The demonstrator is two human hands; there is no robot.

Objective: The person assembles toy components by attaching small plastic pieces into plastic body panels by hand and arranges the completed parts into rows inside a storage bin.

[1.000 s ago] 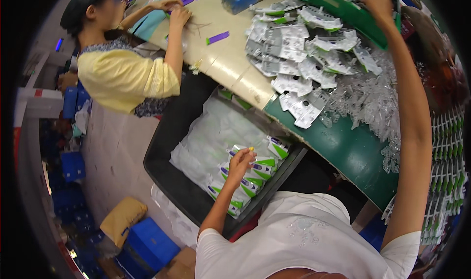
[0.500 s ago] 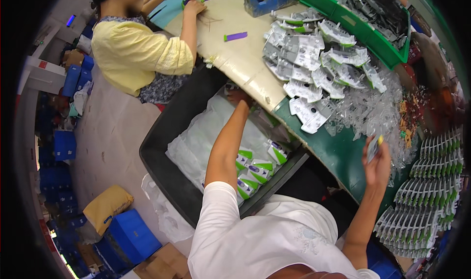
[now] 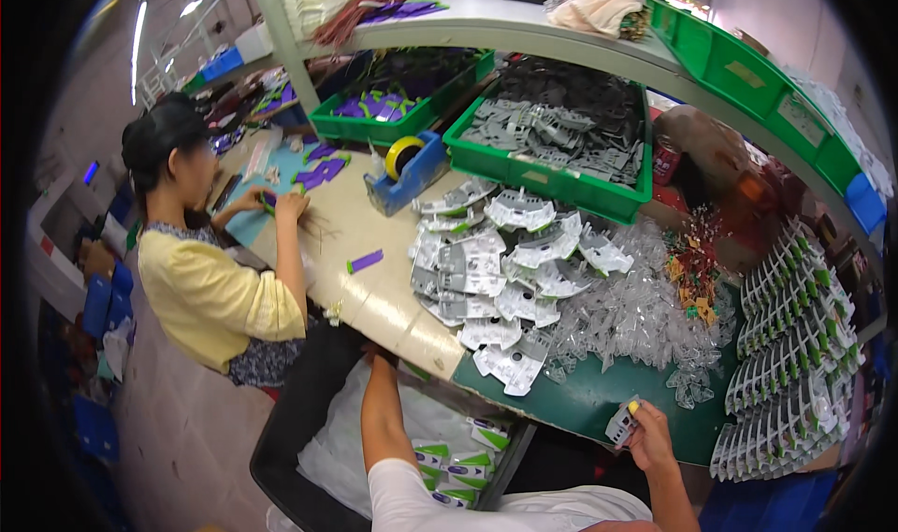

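Observation:
My right hand (image 3: 650,440) grips a small grey plastic part (image 3: 618,425) with a yellow piece at its top, held above the table's near edge. My left arm reaches down into a black bin (image 3: 282,452), where my left hand (image 3: 378,352) is at the far corner beneath the table edge. Its fingers are hidden. Inside the bin, a whitish plastic sheet (image 3: 339,438) lies beside several white, green and purple assembled pieces (image 3: 468,471). A pile of grey-and-white curved housings (image 3: 472,266) covers the tabletop ahead, next to a heap of clear plastic parts (image 3: 613,298).
Nested rows of white-and-green housings (image 3: 790,364) stand at the right. Behind the pile is a green crate (image 3: 552,179) of grey parts. A blue tape dispenser (image 3: 407,181) stands beside it. At the left, a co-worker in a yellow top (image 3: 210,298) handles purple pieces. A shelf (image 3: 514,22) spans the back.
The view has tilted up, bringing the shelf and crates into sight. My right hand has turned the grey part, showing more of its face. My left hand remains at the bin's far corner.

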